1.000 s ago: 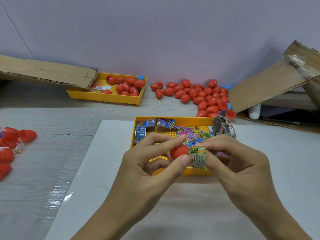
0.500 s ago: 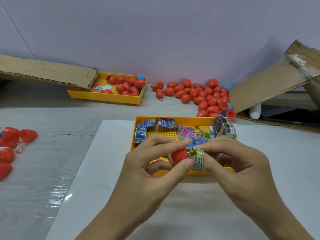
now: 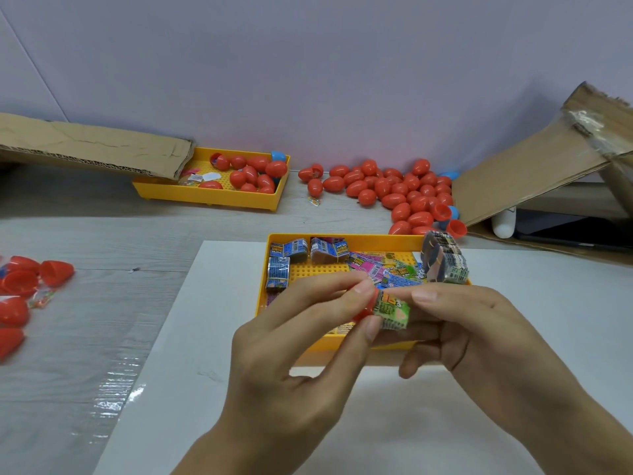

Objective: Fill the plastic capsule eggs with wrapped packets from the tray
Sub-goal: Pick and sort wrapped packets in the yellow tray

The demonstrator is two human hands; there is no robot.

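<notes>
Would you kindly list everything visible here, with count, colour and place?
near tray: one, yellow, on the white board, holding wrapped packets
white board: one, under the near tray
far tray: one, yellow, back left, holding red eggs
egg pile: many, red with some blue, back centre
egg halves: several, red, far left
cardboard flaps: two, brown, back left and right
egg half: one, red, in left hand
green packet: one, at the egg's mouth
left hand: pinches the egg half
right hand: pinches the green packet

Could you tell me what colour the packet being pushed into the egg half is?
Mostly green, with orange print, in the head view: packet.
</notes>
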